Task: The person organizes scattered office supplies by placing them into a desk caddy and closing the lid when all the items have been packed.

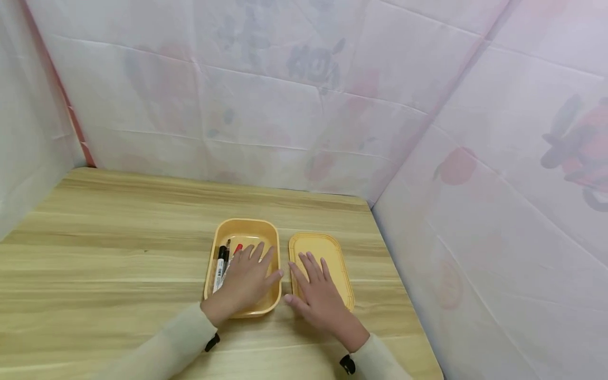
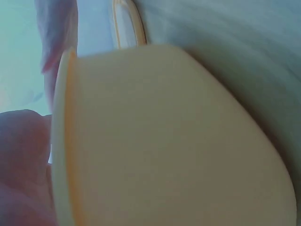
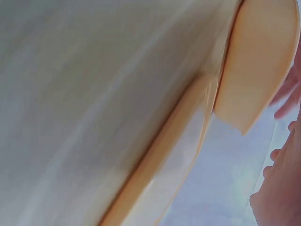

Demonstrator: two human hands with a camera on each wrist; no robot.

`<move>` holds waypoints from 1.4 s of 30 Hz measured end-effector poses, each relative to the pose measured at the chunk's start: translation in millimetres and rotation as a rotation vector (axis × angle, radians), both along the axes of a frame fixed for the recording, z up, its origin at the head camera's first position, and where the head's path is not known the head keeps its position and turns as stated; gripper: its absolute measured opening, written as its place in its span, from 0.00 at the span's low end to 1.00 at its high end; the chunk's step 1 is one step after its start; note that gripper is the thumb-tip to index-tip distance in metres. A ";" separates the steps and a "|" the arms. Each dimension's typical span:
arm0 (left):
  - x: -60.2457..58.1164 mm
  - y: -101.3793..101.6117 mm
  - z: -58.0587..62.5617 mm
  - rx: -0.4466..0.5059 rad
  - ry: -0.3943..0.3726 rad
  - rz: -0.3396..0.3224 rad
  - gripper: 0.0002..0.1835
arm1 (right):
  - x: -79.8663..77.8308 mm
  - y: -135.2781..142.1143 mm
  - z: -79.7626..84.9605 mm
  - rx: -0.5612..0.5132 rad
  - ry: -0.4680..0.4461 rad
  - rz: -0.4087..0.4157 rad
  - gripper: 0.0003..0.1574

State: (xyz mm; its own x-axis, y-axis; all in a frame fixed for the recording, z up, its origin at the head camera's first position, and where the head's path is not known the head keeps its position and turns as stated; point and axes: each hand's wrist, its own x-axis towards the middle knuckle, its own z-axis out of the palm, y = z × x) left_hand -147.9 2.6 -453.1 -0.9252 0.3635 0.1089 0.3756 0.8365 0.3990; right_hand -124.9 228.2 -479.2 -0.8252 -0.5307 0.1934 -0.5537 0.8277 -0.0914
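Observation:
A yellow rectangular box (image 1: 244,221) without its cover stands on the table, with several pens inside. Among them are a white marker with a black cap (image 1: 219,268), a red-capped one (image 1: 238,247) and a thin dark stick-like item (image 1: 228,246). Over the box my left hand (image 1: 244,282) lies with fingers spread, partly hiding the contents. To its right, a flat yellow lid (image 1: 330,248) rests on the table, and my right hand (image 1: 323,303) is over it with straight fingers. The box wall (image 2: 164,132) fills the left wrist view; whether either hand touches anything is unclear.
The wood-grain table (image 1: 119,253) extends far to the left. A printed fabric curtain (image 1: 266,105) hangs behind it, and another fabric wall (image 1: 499,237) runs along the right edge. A narrow gap separates box and lid.

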 end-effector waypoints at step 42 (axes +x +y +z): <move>51.7 108.2 -31.9 0.558 -0.176 0.029 0.39 | -10.0 67.7 -17.5 -0.140 -0.074 -0.242 0.43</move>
State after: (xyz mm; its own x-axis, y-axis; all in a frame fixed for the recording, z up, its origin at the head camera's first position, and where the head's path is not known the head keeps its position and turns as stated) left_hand -96.2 110.8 -485.1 -0.9554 0.2696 0.1207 0.2442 0.4908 0.8363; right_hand -134.9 295.9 -496.7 -0.9391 -0.2892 0.1858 -0.3295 0.9113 -0.2469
